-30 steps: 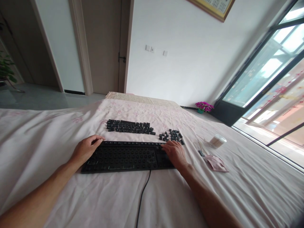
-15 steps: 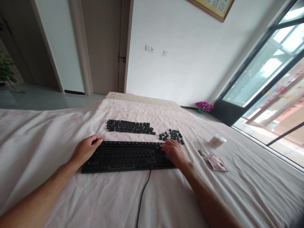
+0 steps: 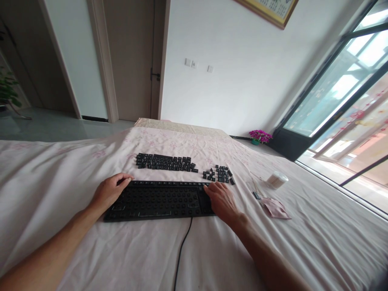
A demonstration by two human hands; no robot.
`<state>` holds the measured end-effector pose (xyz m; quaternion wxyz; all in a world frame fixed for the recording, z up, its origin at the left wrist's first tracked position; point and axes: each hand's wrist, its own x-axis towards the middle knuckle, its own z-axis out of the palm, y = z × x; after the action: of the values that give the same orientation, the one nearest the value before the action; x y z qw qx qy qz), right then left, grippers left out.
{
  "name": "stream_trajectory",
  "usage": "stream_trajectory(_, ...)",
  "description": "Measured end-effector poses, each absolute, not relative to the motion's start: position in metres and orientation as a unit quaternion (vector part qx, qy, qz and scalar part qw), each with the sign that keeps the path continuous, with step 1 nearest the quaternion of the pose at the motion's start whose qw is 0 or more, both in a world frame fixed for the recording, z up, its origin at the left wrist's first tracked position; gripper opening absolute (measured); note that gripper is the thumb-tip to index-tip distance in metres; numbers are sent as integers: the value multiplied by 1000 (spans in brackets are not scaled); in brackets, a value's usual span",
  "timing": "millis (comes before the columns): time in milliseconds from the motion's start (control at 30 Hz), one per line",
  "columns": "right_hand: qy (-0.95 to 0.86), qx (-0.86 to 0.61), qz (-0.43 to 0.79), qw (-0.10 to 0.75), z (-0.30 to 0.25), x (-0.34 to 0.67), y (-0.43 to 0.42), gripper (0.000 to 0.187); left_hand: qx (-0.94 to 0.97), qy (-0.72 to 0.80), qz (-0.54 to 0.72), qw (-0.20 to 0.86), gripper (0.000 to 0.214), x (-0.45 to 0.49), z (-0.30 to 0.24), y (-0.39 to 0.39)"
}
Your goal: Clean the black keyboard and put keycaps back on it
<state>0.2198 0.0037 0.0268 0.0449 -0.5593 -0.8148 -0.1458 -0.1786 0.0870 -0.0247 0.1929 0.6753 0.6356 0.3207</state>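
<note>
A black keyboard (image 3: 157,201) lies on the bed, most of its keycaps off; a row of keys still runs along its far edge. My left hand (image 3: 113,188) rests over its far left corner, thumb and forefinger closed together at the edge. At the right end, my right hand (image 3: 221,198) covers much of the number pad. Its fingers are bent down at the far edge and hide what lies under them. Beyond the keyboard, loose black keycaps (image 3: 166,162) sit in rows, and a smaller group of keycaps (image 3: 222,174) is spread at the right.
To the right lie a clear round tub of cotton swabs (image 3: 277,180), a folded pink cloth (image 3: 275,208) and a small dark object (image 3: 256,195) with thin sticks near it. The keyboard's cable (image 3: 183,246) runs toward me over the wrinkled bedsheet (image 3: 136,250).
My right hand has shifted slightly left and nearer to me along the keyboard's right end, uncovering more of the keycap group. My left hand stays almost still.
</note>
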Motion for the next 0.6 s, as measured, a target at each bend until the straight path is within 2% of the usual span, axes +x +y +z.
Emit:
stream_trajectory(200, -803, -576, -152, 8, 24, 211, -6, 46, 673, 638, 320, 192, 33, -177, -23, 85)
stream_trajectory(400, -810, -579, -82, 45, 45, 224, 9, 30, 678, 637, 313, 190, 33, -179, -25, 88)
stream_trajectory(533, -729, -672, -66, 110, 58, 250, 49, 33, 679, 635, 313, 194, 32, -180, -28, 91)
stream_trajectory(600, -665, -740, -67, 72, 60, 259, 72, 32, 677, 637, 313, 195, 32, -180, -30, 92)
